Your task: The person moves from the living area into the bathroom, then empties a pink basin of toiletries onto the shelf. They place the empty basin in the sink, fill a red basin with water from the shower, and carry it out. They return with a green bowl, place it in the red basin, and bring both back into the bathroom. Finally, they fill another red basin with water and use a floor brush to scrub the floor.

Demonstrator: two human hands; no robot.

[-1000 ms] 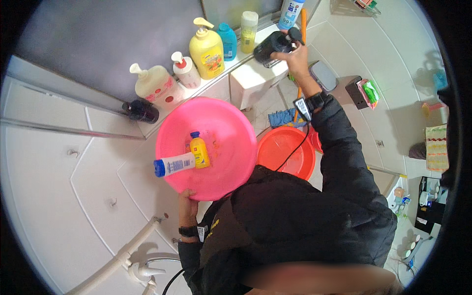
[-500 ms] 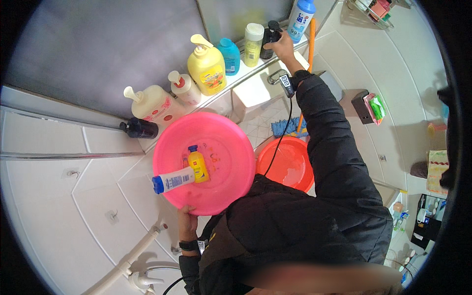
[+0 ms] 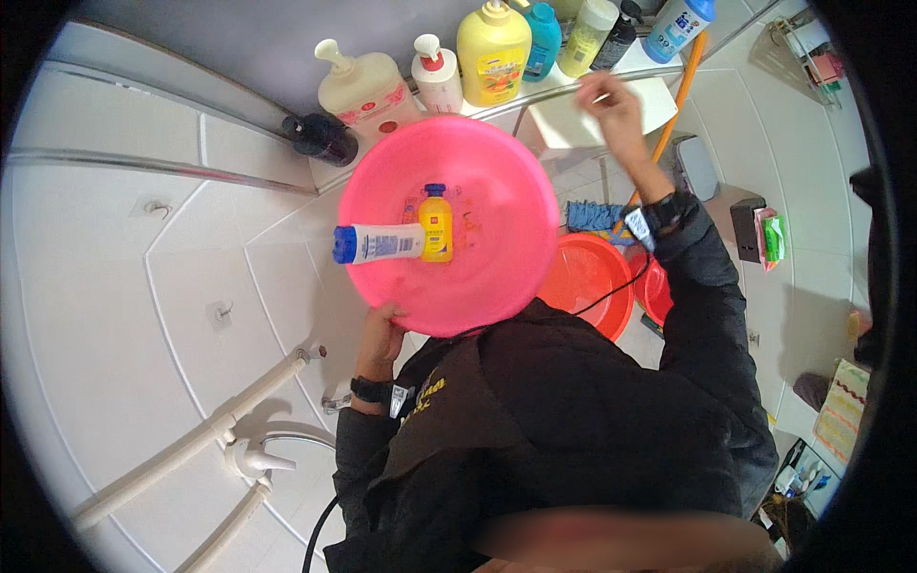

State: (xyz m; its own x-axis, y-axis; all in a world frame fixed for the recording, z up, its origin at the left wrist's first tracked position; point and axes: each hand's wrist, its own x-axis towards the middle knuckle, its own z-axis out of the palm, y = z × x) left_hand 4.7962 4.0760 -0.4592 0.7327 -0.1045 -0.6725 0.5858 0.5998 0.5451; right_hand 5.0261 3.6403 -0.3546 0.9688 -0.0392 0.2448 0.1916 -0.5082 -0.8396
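Observation:
A pink basin is held at its near rim by my left hand, with the fingers hidden under the basin. Inside it are a yellow bottle with a dark blue cap and a white tube with a blue cap, whose capped end reaches to the left rim. My right hand holds nothing; its fingers are loosely bent and apart, above a white tank. Just beyond it, a black pump bottle stands on the ledge beside a yellow-green bottle with a white cap.
Along the ledge are a yellow pump bottle, a teal bottle, a small white pump bottle, a large cream pump bottle, a dark bottle and a blue-and-white bottle. Below lie a red basin and a blue mop head.
My right hand has let go of the black pump bottle and drawn back toward me. The view has shifted, so the ledge and basin appear higher and farther right. My left hand still holds the basin.

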